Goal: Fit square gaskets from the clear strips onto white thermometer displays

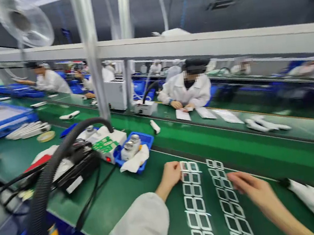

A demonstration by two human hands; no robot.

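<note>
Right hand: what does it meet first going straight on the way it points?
The right hand would meet the right strip of white frames first, along its upper right edge. Depth is unclear; it may already be touching.

Two frame strips (193, 196), one fan (21, 21)

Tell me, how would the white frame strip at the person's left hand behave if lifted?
The white frame strip would probably feel light, being mostly open space. It may flex or twist, since it looks long and thin.
</note>
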